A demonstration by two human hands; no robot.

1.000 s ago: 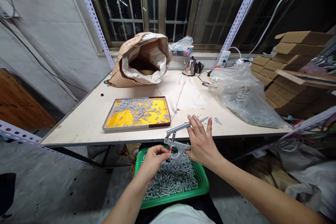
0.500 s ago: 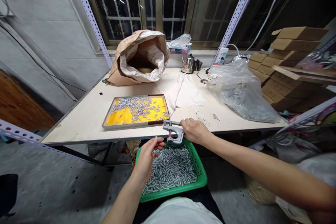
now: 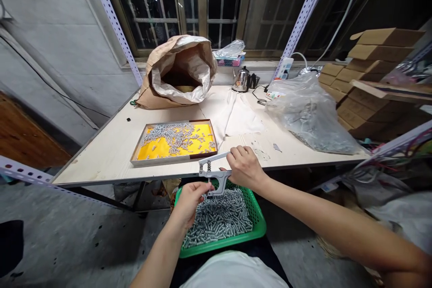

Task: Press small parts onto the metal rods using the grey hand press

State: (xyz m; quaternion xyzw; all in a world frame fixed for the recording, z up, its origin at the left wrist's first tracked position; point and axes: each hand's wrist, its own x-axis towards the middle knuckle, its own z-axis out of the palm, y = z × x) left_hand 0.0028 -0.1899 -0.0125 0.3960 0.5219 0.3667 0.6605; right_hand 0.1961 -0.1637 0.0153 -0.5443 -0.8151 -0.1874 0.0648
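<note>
My right hand (image 3: 245, 167) is wrapped round the handles of grey metal hand-press pliers (image 3: 221, 184), which have a C-shaped frame and a spring near the pivot. The pliers' handles are spread apart. My left hand (image 3: 191, 198) has thumb and fingertips pinched together at the jaws of the pliers. Whatever lies between those fingertips is too small to make out. Below both hands is a green plastic basket (image 3: 259, 224), holding a heap of small threaded metal pieces (image 3: 222, 218).
Loose small metal pieces lie in a shallow tray (image 3: 168, 160) with a yellow bottom. Behind it rests an open paper sack (image 3: 148, 85). A white cloth (image 3: 241, 119), a kettle (image 3: 241, 80), a clear plastic bag (image 3: 310, 112) and stacked cardboard boxes (image 3: 378, 51) occupy the back and right.
My left hand has moved up to the pliers' jaws and its fingers have pinched together. The pliers have shifted slightly left, and their handles have spread wider.
</note>
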